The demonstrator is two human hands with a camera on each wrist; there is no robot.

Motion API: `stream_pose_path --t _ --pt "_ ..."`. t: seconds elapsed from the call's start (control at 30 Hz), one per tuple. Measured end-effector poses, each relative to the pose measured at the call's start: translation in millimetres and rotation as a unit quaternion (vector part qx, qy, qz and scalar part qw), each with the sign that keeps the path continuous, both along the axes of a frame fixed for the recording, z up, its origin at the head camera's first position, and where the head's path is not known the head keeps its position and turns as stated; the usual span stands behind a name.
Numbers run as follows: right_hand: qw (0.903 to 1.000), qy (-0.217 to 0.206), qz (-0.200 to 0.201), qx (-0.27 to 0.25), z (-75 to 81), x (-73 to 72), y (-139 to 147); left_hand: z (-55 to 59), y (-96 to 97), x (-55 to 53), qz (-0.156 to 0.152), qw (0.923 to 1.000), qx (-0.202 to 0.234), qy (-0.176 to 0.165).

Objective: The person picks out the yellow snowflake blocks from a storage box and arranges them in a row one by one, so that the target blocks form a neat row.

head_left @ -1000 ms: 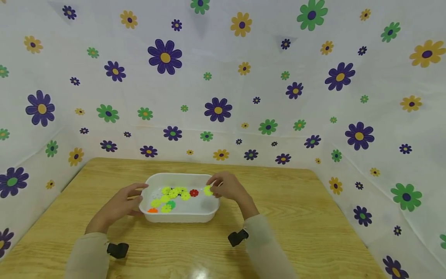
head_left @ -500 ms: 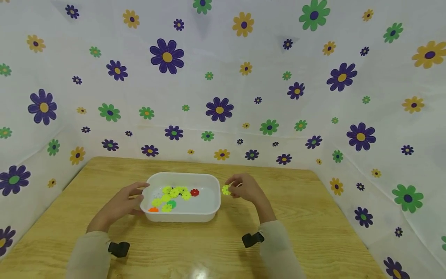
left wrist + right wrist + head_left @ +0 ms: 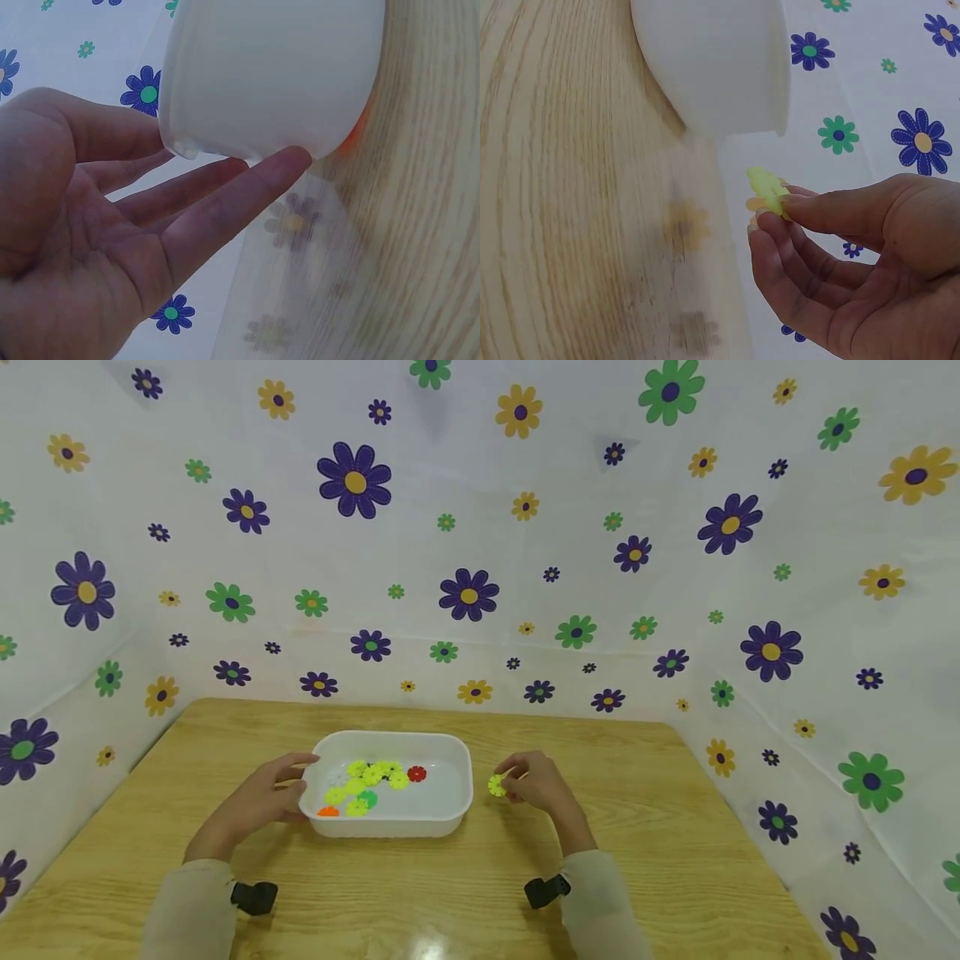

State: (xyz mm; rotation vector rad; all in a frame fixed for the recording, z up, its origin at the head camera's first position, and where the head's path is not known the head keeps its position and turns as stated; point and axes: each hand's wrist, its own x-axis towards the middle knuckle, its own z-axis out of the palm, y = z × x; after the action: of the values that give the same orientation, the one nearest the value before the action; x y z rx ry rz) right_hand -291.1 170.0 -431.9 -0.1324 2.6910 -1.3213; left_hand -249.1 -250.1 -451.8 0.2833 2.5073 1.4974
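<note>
As the spread left hand (image 3: pixel 257 793) touched the tub (image 3: pixel 386 828), the right hand (image 3: pixel 537 782) pinched a presumably light, stiff disc (image 3: pixel 495 786) by its rim.

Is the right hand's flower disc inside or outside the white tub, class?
Outside: the right hand pinches the yellow flower disc right of the white tub, apart from it.

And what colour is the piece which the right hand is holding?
The piece is greenish yellow, best seen in the right wrist view.
</note>
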Motion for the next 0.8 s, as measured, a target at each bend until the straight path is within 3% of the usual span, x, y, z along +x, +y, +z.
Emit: stream_pose_path --t 0.2,0.8 --pt "0.9997 -0.009 -0.018 0.01 -6.8 -3.5 -2 1.0 0.3 1.1 0.004 1.0 -0.001 -0.007" --pt "0.9988 -0.021 -0.008 0.043 -28.6 -8.4 -4 -0.3 0.1 1.7 0.005 1.0 0.0 -0.006"
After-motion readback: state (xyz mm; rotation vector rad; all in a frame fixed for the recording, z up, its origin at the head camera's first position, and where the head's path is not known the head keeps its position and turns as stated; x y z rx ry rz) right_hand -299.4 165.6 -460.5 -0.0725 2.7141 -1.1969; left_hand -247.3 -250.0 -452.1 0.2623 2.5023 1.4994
